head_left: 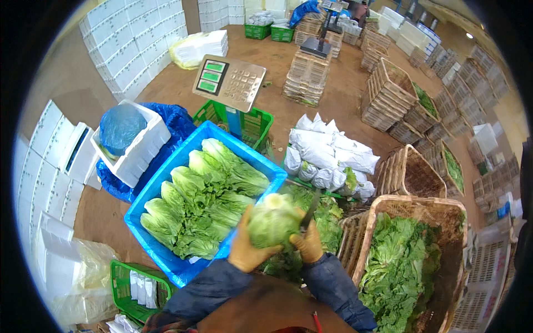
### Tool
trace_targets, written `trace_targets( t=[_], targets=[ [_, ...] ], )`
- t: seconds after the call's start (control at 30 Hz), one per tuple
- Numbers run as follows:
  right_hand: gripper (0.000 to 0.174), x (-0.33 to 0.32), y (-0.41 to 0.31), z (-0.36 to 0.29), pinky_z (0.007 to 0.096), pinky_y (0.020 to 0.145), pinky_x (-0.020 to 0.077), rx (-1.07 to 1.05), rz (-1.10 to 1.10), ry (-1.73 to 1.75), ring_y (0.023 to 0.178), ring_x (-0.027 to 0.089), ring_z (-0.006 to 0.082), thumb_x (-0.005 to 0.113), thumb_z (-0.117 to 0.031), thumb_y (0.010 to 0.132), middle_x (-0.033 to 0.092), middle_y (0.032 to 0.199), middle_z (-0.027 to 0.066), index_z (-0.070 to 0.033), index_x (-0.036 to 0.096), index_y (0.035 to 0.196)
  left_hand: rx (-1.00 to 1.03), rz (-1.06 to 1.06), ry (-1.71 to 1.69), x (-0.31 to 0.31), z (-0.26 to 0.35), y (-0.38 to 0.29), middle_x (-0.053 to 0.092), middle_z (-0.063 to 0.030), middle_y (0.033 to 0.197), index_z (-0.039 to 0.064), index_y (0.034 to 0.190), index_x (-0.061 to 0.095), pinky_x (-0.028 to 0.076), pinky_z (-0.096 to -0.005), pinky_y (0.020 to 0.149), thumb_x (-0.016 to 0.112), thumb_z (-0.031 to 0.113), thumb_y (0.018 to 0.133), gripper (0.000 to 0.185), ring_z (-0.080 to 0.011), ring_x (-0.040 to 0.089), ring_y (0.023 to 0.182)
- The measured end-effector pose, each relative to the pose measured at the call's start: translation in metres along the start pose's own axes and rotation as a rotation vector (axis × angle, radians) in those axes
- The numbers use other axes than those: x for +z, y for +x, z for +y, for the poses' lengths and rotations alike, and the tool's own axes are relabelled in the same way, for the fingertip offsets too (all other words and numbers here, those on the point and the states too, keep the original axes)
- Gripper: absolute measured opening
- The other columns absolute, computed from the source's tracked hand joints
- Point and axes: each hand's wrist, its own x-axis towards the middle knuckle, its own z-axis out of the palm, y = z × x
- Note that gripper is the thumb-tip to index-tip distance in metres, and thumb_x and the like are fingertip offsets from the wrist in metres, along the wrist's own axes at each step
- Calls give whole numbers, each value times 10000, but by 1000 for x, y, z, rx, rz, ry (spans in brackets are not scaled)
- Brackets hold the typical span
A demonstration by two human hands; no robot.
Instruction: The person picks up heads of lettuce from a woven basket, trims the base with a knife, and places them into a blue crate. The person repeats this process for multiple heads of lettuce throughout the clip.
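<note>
A pale green head of leafy lettuce (271, 227) is held up before me, its cut stem end facing the camera. My left hand (243, 245), in a yellowish glove, grips it from the left. My right hand (310, 241), gloved alike, holds a knife (310, 210) with its dark blade pointing up, and the thumb rests against the lettuce. Just left stands a crate lined with blue plastic (272, 168), in which several lettuce heads (200, 195) lie in two rows. Loose leaves (329, 216) lie beyond and below my hands.
At right, a dirty plastic crate (416, 200) holds leafy greens (389, 274). White wrapped bundles (329, 145) lie ahead. A weighing scale display (229, 81) stands behind the blue-lined crate, near a foam box (145, 141). Stacked crates (387, 100) and white foam boxes (133, 37) line the room.
</note>
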Motion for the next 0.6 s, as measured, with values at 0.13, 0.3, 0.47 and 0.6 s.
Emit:
trace_targets(
  t=[0.13,0.3,0.47,0.6],
  targets=[
    [898,25,22,8,249,695,455,147,-99,10,804,521,91,800,-410,837,583,1343,125,-28,375,1529,337,177,593,-105,-31,7,583,-195,1281,52,1502,384,505,-448,962,915,239,589,1073,-371,610,1118],
    [616,-6,11,15,213,494,444,361,294,-148,641,521,47,668,-255,962,621,1347,108,-78,439,1505,518,-210,1282,-170,-57,84,501,-154,1420,124,1495,400,455,-504,903,889,242,550,1072,-350,486,1297],
    [519,-22,-44,31,253,747,477,477,347,-304,786,538,79,617,-119,976,669,1295,78,-58,478,1473,480,-632,1418,-124,-156,144,501,-179,1402,132,1503,382,461,-545,888,847,314,672,970,-367,492,1267],
    [502,-18,-88,31,220,564,512,786,439,-237,741,580,63,643,-218,985,677,1265,50,-143,504,1462,466,-678,1290,-129,-203,157,495,-218,1397,132,1488,420,419,-580,966,823,340,690,918,-405,466,1287]
  ],
)
